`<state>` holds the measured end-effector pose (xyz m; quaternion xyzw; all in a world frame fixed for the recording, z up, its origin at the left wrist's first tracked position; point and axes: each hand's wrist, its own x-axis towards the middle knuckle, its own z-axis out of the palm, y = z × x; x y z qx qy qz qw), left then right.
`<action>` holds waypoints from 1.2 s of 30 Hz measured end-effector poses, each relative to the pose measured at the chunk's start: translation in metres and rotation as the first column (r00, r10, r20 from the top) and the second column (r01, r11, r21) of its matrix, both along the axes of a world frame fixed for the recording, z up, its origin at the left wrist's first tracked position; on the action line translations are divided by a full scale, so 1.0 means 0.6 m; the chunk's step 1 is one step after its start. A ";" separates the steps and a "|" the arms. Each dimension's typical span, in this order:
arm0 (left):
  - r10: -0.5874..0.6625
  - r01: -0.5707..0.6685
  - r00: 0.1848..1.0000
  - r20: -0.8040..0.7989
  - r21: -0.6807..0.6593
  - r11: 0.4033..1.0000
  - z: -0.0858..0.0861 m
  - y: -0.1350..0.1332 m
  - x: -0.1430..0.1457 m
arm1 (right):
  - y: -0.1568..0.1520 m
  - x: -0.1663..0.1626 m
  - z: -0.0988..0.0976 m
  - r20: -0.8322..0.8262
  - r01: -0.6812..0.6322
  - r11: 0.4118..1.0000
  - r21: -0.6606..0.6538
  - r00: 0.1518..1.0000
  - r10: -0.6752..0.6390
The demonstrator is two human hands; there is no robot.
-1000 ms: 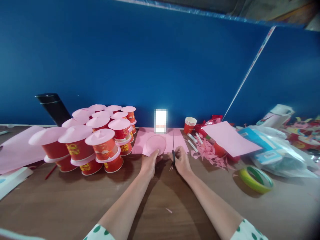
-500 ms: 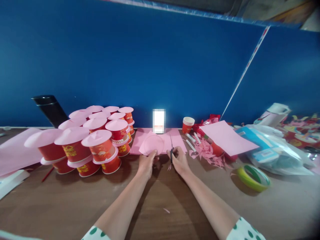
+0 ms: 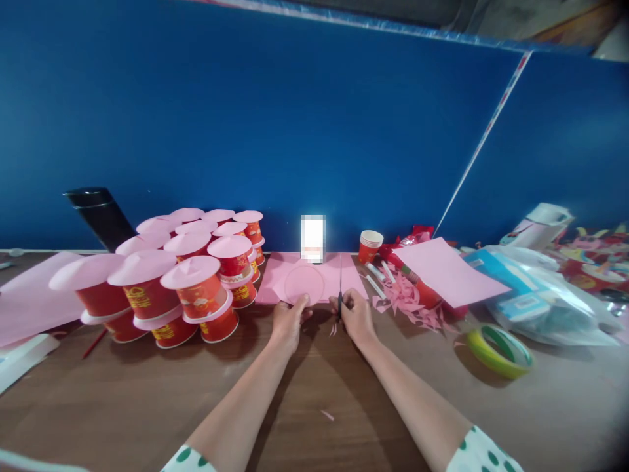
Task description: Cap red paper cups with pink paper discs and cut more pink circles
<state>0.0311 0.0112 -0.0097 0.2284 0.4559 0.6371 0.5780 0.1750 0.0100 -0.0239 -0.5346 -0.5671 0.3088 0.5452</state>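
My left hand (image 3: pixel 291 321) pinches the near edge of a pink paper sheet (image 3: pixel 304 283) that has a circle drawn on it. In my right hand (image 3: pixel 357 316) is a pair of scissors (image 3: pixel 339 295), its fingers round the dark handles and its blades pointing away from me. The blades lie to the right of the drawn circle. Whether they touch the paper, I cannot tell. More pink sheets (image 3: pixel 352 274) lie flat beneath. Small pink slivers (image 3: pixel 333 330) rest on the table just below the scissors.
Stacked red paper cups (image 3: pixel 201 295) with pink paper discs (image 3: pixel 190 271) fill the left. To the right are a cup stack (image 3: pixel 370 248), pink paper scraps (image 3: pixel 407 298), a tape roll (image 3: pixel 498 352) and a plastic bag (image 3: pixel 550 308). A bright phone screen (image 3: pixel 313 237) stands behind the sheets.
The scissors have turned slightly and shifted a little to the right, with blades now nearly straight ahead. My left hand and the paper have stayed almost in place.
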 end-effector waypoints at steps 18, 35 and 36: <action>-0.003 0.003 1.000 0.010 -0.019 1.000 -0.003 0.004 0.002 | 0.009 -0.003 -0.004 -0.128 -0.066 0.998 -0.022 0.990 0.063; 0.016 -0.018 0.997 0.081 0.015 1.000 -0.004 0.006 0.001 | -0.011 -0.019 0.012 -0.232 -0.202 0.974 -0.104 0.957 0.173; 0.021 -0.023 0.996 0.086 0.017 1.000 -0.004 0.006 0.001 | -0.012 -0.019 0.010 -0.225 -0.220 0.971 -0.098 0.955 0.193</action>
